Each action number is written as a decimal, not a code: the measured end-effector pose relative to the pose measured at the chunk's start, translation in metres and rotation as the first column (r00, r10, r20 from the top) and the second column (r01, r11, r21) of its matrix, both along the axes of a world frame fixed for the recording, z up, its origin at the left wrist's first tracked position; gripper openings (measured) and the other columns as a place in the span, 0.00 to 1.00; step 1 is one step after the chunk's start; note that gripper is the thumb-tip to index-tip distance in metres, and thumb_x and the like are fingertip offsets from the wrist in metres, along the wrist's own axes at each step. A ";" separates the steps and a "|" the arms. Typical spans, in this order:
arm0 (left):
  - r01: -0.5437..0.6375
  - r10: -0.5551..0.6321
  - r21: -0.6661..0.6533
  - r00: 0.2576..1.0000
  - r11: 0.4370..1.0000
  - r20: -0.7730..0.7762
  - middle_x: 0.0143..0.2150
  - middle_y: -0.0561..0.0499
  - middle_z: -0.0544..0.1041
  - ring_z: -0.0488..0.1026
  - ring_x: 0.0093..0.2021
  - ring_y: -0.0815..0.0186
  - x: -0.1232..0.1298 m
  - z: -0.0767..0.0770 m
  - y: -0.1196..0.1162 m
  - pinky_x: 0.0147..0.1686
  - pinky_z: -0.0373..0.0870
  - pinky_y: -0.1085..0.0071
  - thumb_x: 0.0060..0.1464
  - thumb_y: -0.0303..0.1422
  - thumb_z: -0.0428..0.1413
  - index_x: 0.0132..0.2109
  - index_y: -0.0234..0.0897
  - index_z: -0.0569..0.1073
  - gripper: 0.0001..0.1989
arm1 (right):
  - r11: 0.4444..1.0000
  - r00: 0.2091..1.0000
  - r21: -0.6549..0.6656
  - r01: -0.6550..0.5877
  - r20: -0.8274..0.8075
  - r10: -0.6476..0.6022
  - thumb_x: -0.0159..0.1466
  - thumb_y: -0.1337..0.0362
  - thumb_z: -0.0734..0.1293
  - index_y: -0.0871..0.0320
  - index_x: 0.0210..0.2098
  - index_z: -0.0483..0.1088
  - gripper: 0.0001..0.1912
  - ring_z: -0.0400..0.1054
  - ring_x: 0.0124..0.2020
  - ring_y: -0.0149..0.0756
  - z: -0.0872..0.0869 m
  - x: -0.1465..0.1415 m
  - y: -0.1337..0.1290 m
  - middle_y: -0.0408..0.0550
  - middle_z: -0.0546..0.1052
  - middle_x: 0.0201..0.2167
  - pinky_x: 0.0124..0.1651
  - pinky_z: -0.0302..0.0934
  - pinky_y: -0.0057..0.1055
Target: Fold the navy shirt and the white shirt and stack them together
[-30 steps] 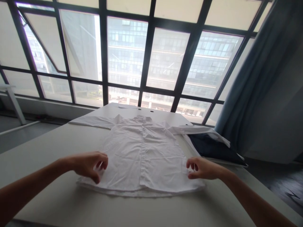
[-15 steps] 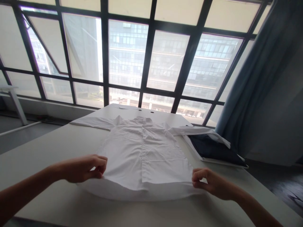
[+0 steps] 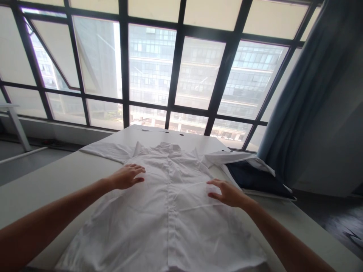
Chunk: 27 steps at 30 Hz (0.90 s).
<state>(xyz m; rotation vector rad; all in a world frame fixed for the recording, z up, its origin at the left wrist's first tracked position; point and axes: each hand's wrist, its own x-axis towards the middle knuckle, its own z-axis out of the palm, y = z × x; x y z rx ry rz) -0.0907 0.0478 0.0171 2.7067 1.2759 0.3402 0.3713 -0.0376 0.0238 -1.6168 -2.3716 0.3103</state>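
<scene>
A white long-sleeved shirt (image 3: pixel 153 211) lies spread front up, its collar at the far end and its hem toward me. Its sleeves stretch out to both sides. My left hand (image 3: pixel 126 176) is over the left side of the chest, fingers apart and holding nothing. On the other side, my right hand (image 3: pixel 226 192) is over the shirt's right side, also open, thumb apart from the fingers. Whether either hand touches the cloth I cannot tell.
The white table (image 3: pixel 56 173) bears the shirt. Dark blue folded cloth (image 3: pixel 255 179) with white cloth lies at the right, partly under the right sleeve. Beyond are framed windows (image 3: pixel 150 64) and a blue-grey curtain (image 3: pixel 297 94). Another white table's leg (image 3: pixel 19 128) stands far left.
Both hands have let go of the hem and moved forward and inward over the shirt, their fingers now open. The hem has dropped and spread nearer to me.
</scene>
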 end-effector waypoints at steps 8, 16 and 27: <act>-0.083 0.056 -0.114 0.974 0.990 -0.221 0.76 0.43 0.47 0.42 0.75 0.50 -0.024 -0.033 0.042 0.69 0.38 0.47 0.66 0.55 0.38 0.74 0.42 0.53 0.37 | 0.989 0.953 -0.141 0.053 0.304 -0.008 0.56 0.45 0.77 0.60 0.59 0.72 0.38 0.66 0.56 0.59 -0.002 -0.013 -0.010 0.62 0.71 0.57 0.59 0.62 0.45; -0.113 0.094 -0.044 0.945 0.993 -0.315 0.47 0.38 0.81 0.78 0.45 0.50 0.023 0.012 0.028 0.46 0.71 0.61 0.58 0.49 0.53 0.44 0.36 0.82 0.23 | 0.989 0.876 -0.065 0.130 0.475 -0.084 0.66 0.56 0.74 0.57 0.38 0.81 0.10 0.74 0.41 0.51 0.041 -0.082 0.011 0.54 0.80 0.37 0.40 0.63 0.33; -0.178 0.190 -0.225 0.981 0.958 0.031 0.30 0.46 0.80 0.76 0.33 0.64 0.137 -0.004 0.048 0.32 0.65 0.73 0.55 0.31 0.56 0.33 0.31 0.81 0.10 | 0.978 0.936 -0.051 0.200 0.306 -0.175 0.69 0.54 0.70 0.67 0.44 0.79 0.19 0.74 0.43 0.54 0.019 -0.186 0.081 0.62 0.79 0.41 0.40 0.67 0.36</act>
